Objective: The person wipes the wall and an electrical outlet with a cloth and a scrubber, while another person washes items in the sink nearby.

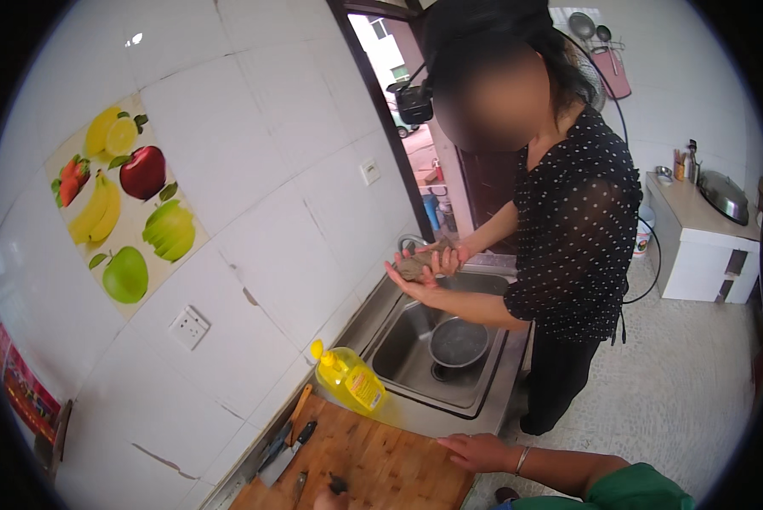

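My right hand [477, 451], with a bracelet at the wrist, rests its fingertips on the right edge of the wooden cutting board [381, 459] and holds nothing. At the bottom rim, my left hand [331, 500] is mostly cut off. Its fingers meet a small dark thing [338, 483] on the board; whether they grip it is unclear. To the left of that hand lie a small slim item [301, 484], a knife with a black handle [289, 454] and a tool with a wooden handle [301, 405]. Beyond the board stands a yellow dish soap pump bottle [351, 380].
Across the sink [407, 338] a person in a dotted black top [572, 236] holds a greyish-brown cloth-like thing [419, 261] in both hands. A metal bowl [459, 342] of water sits in the basin. A tiled wall [260, 223] borders the counter; a low cabinet [706, 236] stands behind.
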Demonstrator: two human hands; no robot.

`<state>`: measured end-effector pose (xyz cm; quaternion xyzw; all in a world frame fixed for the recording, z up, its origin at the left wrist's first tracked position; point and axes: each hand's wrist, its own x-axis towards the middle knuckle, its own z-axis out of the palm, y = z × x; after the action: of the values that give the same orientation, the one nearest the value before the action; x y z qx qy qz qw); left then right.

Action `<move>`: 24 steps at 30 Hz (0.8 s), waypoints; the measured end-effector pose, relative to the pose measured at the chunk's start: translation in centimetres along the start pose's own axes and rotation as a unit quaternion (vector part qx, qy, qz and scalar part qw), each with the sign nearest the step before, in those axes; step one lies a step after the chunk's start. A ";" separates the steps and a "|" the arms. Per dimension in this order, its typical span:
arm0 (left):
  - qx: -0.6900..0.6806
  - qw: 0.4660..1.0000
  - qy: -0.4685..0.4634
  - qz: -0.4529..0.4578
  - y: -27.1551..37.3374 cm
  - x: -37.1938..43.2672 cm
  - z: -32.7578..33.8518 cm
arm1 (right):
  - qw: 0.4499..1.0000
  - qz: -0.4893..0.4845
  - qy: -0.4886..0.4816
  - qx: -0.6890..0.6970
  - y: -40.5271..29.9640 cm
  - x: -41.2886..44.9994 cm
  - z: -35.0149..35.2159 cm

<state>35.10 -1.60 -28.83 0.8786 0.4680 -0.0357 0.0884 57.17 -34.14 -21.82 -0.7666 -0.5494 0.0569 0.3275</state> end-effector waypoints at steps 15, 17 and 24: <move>-0.323 0.932 0.162 -0.027 3.3 -3.9 -6.1 | 0.970 0.054 -0.132 0.194 -6.7 5.1 3.0; -0.428 0.886 0.155 0.091 4.9 -6.7 -7.2 | 0.946 0.039 -0.067 0.314 -8.2 6.0 5.7; -0.254 0.894 0.311 0.200 6.4 -13.0 -9.3 | 0.819 0.060 -0.046 0.569 -13.4 7.7 11.7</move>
<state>32.90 -13.98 -17.05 0.8675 0.2786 0.3780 0.1641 44.16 -19.81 -21.25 -0.4715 -0.3866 0.4142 0.6757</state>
